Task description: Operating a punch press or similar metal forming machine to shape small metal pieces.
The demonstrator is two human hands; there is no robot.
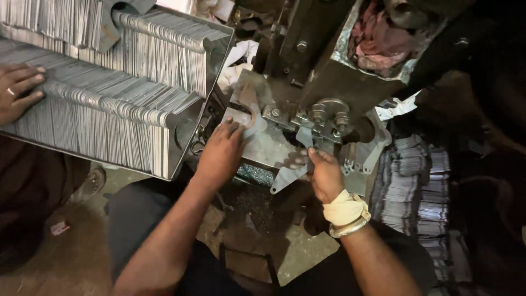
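Dim workshop, gritty concrete floor (49, 257)

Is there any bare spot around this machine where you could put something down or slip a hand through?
Little. The floor at lower left, below the tray of stacked metal blanks, looks bare apart from a small scrap. Another patch lies between the person's forearms. The press bed is crowded: left hand and right hand both hold a metal piece there. Stacked blanks fill the right side.

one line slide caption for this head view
Left hand presses a flat grey metal blank at a press; right hand holds another blank.
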